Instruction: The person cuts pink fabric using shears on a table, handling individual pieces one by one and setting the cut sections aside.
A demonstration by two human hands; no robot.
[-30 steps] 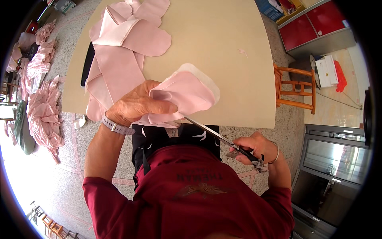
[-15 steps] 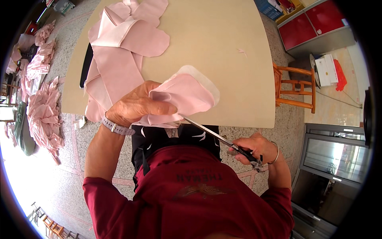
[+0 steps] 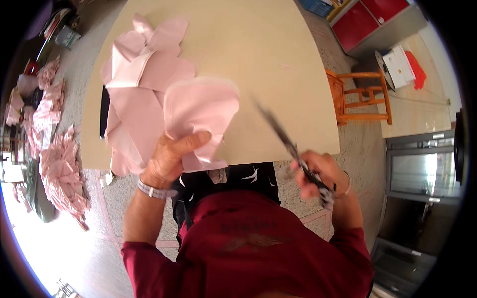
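My left hand (image 3: 171, 159) grips a rounded pink fabric piece (image 3: 201, 107) with a white lining edge, lifted over the near edge of the beige table (image 3: 278, 64). My right hand (image 3: 318, 174) holds a pair of scissors (image 3: 290, 146), blades blurred and pointing up and away, apart from the fabric. A pile of pink cut pieces (image 3: 141, 84) lies on the table's left side, just beyond my left hand.
Heaps of pink fabric scraps (image 3: 54, 164) cover the floor at left. An orange wooden stool (image 3: 360, 97) stands right of the table. Red cabinets (image 3: 367, 22) sit at the upper right, a dark glass-fronted unit (image 3: 422, 169) at the right.
The scissors have pulled out of the fabric and swung up to the right. My left hand has raised and turned the pink piece toward the pile.
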